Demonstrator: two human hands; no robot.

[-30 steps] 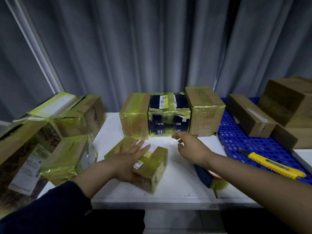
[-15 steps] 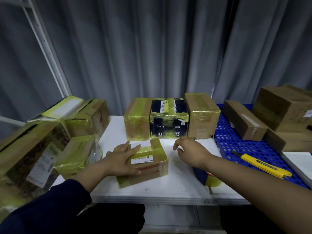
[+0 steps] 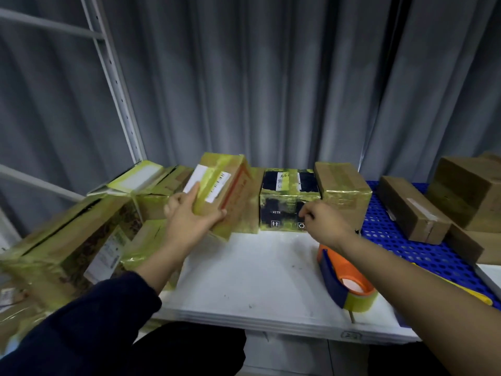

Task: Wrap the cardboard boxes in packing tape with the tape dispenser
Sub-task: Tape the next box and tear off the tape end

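My left hand [image 3: 189,215] grips a small cardboard box [image 3: 225,191] wrapped in yellowish tape, with white labels on top. The box is lifted off the white table [image 3: 257,280] and tilted, at the back left. My right hand [image 3: 320,221] hovers with loosely curled fingers in front of a black taped box [image 3: 287,196] and holds nothing. The tape dispenser [image 3: 344,278], orange and dark blue with a tape roll, lies on the table under my right forearm.
More taped boxes [image 3: 81,240] are piled at the left. A taped brown box [image 3: 344,188] stands right of the black one. Untaped brown boxes [image 3: 412,207] sit on a blue perforated tray [image 3: 393,240] at the right. A grey curtain hangs behind.
My left hand has lifted the small taped box from the table's middle and carried it up toward the back left. My right hand stayed near the black box.
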